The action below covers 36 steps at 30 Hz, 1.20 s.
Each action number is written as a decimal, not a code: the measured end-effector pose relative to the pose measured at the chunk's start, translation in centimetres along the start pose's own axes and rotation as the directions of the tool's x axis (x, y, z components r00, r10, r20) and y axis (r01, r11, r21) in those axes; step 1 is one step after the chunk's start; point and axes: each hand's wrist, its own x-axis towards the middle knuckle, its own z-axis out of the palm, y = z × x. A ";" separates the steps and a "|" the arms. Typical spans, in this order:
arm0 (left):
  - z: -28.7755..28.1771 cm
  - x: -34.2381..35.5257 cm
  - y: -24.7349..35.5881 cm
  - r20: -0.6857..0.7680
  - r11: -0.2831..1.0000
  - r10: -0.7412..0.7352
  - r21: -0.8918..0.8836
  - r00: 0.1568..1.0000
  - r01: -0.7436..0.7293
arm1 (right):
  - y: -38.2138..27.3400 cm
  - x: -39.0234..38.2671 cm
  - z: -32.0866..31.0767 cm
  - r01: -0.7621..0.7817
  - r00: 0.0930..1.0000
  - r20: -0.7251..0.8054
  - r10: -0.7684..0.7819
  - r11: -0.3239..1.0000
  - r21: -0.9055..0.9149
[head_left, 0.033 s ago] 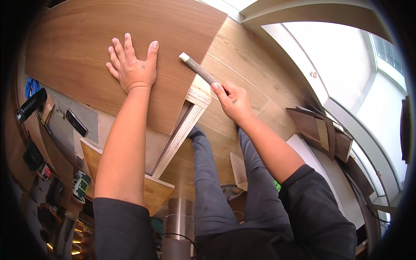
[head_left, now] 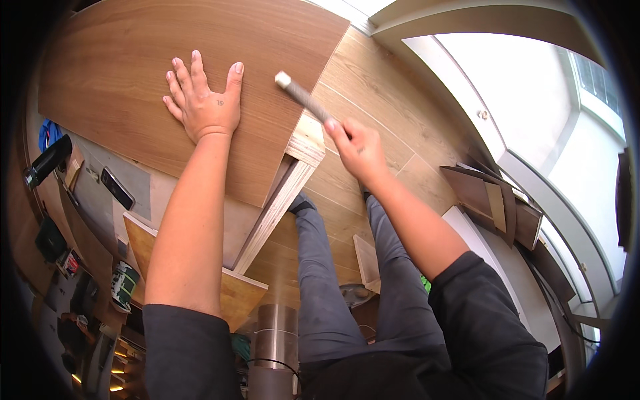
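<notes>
Clasping a slim, white-tipped grey stick is the right grip, the left grip splayed.

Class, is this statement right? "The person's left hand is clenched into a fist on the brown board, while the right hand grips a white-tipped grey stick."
Not quite: the head view shows the left hand open and spread on the brown board, while the right hand grips a white-tipped grey stick.

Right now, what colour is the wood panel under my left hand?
The wood panel is medium brown with darker grain streaks, best seen in the head view.
</notes>
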 end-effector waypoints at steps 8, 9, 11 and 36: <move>0.1 0.2 0.2 -0.002 1.000 0.001 -0.016 1.000 -0.001 | -1.6 4.2 -0.8 0.053 0.991 -0.121 -0.047 0.998 0.046; 0.0 0.0 0.0 -0.002 1.000 -0.003 -0.014 1.000 0.003 | -1.0 2.2 -0.4 0.047 0.995 -0.090 -0.043 0.998 0.048; 0.0 0.0 -0.1 -0.008 1.000 -0.003 -0.010 1.000 0.003 | -0.9 -0.2 -0.2 0.030 0.999 -0.035 -0.028 0.998 0.054; -0.3 0.1 -0.1 -0.011 0.999 0.008 -0.040 1.000 -0.008 | -3.4 6.3 -4.9 -0.071 0.993 -0.072 0.099 0.945 0.319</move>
